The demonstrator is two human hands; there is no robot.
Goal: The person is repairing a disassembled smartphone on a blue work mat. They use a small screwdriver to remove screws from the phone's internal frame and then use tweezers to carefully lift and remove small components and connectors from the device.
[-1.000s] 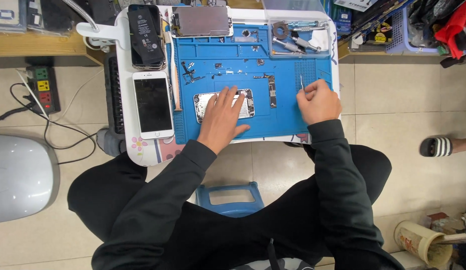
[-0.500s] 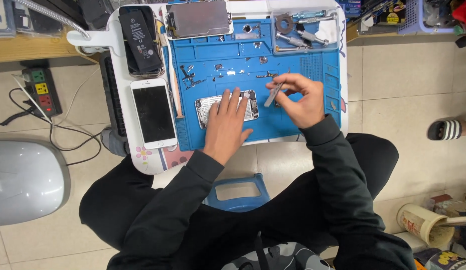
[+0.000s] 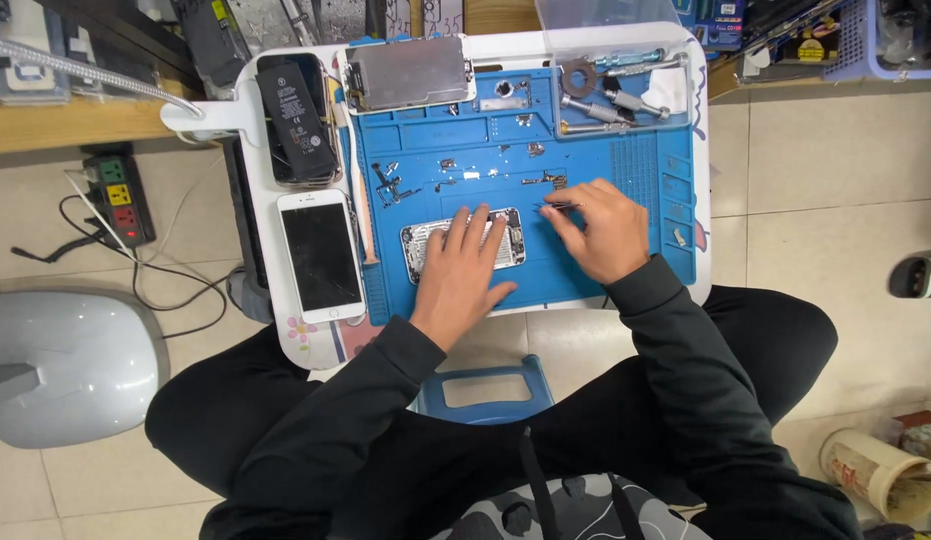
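Flat on the blue repair mat (image 3: pixel 625 160), the opened phone chassis (image 3: pixel 465 245) lies with its long axis left to right, pinned under the spread left hand (image 3: pixel 463 272). Just right of it, the right hand (image 3: pixel 600 232) pinches fine tweezers (image 3: pixel 557 206) pointing left above the chassis's right end, the nearer hand for that corner.

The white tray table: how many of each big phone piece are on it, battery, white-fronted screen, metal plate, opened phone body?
Black battery: 1
White-fronted screen: 1
Silver metal plate: 1
Opened phone body, under the left hand: 1
Total: 4
The right hand holds tweezers over the blue mat; loose small parts there are too small to count.
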